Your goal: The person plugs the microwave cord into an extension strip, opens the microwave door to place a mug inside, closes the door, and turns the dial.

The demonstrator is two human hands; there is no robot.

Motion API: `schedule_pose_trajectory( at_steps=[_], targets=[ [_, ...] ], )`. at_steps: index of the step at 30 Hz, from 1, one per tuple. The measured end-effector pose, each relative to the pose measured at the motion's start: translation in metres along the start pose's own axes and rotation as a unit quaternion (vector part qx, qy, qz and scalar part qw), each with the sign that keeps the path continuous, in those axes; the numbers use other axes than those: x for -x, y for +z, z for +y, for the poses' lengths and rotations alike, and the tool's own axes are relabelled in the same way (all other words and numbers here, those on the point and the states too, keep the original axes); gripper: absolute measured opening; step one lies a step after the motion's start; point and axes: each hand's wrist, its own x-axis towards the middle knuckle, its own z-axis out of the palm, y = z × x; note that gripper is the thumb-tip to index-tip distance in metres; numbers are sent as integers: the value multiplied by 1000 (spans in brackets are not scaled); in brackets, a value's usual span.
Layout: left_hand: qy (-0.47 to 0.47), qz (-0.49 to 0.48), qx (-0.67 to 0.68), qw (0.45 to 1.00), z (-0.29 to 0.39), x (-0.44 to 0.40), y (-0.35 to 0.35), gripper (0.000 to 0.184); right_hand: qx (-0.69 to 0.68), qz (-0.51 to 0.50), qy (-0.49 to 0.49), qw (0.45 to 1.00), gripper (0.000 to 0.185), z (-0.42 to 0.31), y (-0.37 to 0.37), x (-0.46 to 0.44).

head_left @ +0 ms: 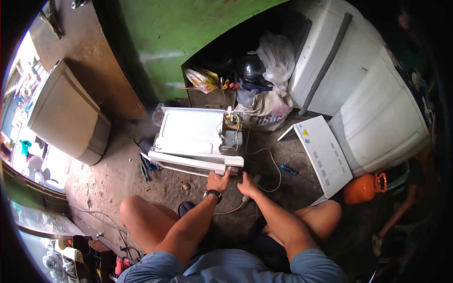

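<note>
A white microwave oven (191,129) lies on the floor before me without its outer cover, its wiring and parts (231,132) bare on the right side. Its front door frame (186,163) faces me and looks slightly ajar. My left hand (219,182), wearing a dark wristwatch, is closed at the front right corner, with the thumb up against the control panel (232,162). Just right of that corner is my right hand (247,186), index finger stretched forward and the others curled; what they hold, if anything, is hidden. A pale power cord (278,177) runs beside it.
The removed white cover (324,153) stands on the right, near an orange gas cylinder (361,189). A blue-handled screwdriver (289,170) lies on the floor. Bags (269,111) and a box (212,99) are behind the oven. Another person's arm (401,212) shows at far right.
</note>
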Motion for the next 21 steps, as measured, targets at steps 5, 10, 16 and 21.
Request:
schedule_pose_trajectory(
  at_steps=[5,10,16,21],
  targets=[
    [59,-83,101,990,-57,29,-21,82,-2,-24,-2,1000,82,0,-3,-7],
    [54,-264,-25,963,-82,44,-76,73,117,-136,2,984,68,15,-1,-2],
    [81,-396,-217,889,-97,44,-134,74,282,-327,-100,896,61,14,62,29],
    [102,-398,-376,831,-75,43,-167,75,291,-428,-148,843,71,57,155,28]
  ],
)
